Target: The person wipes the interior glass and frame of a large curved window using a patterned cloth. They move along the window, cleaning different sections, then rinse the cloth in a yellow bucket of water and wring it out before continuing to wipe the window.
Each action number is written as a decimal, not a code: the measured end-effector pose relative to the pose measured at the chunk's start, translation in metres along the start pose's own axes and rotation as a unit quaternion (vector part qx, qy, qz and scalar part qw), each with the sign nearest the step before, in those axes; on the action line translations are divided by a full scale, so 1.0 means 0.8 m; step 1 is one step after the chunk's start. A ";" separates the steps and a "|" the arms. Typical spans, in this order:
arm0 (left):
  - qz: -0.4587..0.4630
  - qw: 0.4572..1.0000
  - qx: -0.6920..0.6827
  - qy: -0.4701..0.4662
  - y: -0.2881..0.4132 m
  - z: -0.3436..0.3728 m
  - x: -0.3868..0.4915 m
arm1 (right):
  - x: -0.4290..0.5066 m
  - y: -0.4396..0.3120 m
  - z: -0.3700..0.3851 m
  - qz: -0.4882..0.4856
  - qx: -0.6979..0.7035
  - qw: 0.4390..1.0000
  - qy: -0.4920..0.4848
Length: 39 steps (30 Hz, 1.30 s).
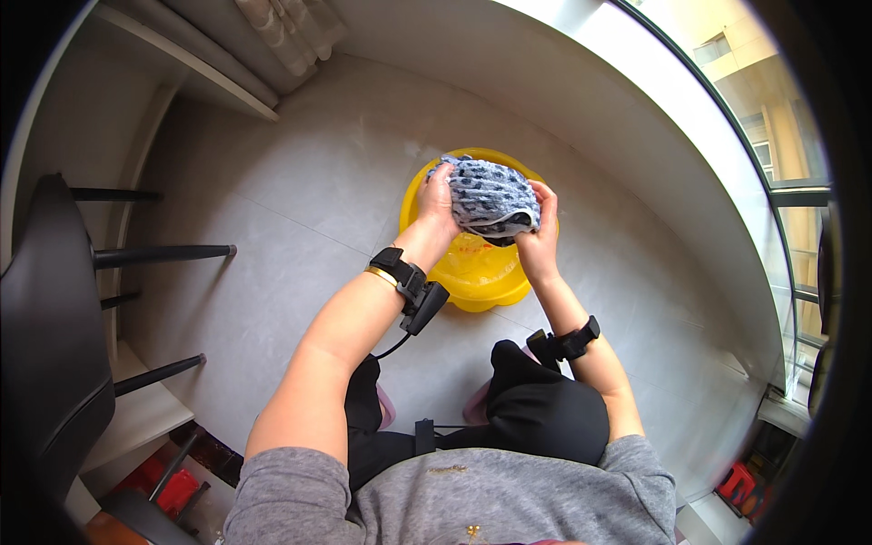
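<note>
A bunched blue-grey cloth with dark spots and pale edging point(492, 194) is held between both hands above a yellow plastic basin point(470, 296) on the floor. My left hand point(439, 201) grips the cloth's left end, thumb on top. At the right end, my right hand point(542, 218) has its fingers curled around the cloth. Something dark shows in a fold on the cloth's lower right side. Clear water point(480, 262) lies in the basin, with a red print at its bottom.
Black chairs point(54, 300) with thin legs stand at the left, near a white cabinet. A curtain point(293, 41) hangs at the top left. The low wall under a window point(783, 129) curves along the right. Red items point(736, 482) lie at the lower right.
</note>
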<state>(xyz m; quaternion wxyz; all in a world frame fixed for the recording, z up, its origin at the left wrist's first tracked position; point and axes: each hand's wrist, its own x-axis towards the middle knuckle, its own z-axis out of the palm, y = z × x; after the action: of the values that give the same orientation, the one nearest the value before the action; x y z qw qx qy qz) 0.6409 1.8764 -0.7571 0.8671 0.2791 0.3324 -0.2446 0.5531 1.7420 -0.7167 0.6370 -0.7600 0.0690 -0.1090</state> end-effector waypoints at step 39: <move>0.298 0.926 0.212 -0.095 0.002 0.068 -0.098 | 0.016 -0.011 -0.003 0.338 0.507 0.792 -0.041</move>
<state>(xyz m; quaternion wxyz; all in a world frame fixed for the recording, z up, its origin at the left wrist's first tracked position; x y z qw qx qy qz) 0.6139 1.8609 -0.6664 0.8481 0.5180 0.0904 -0.0654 0.5650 1.7385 -0.7068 0.9292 -0.2600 0.2308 0.1252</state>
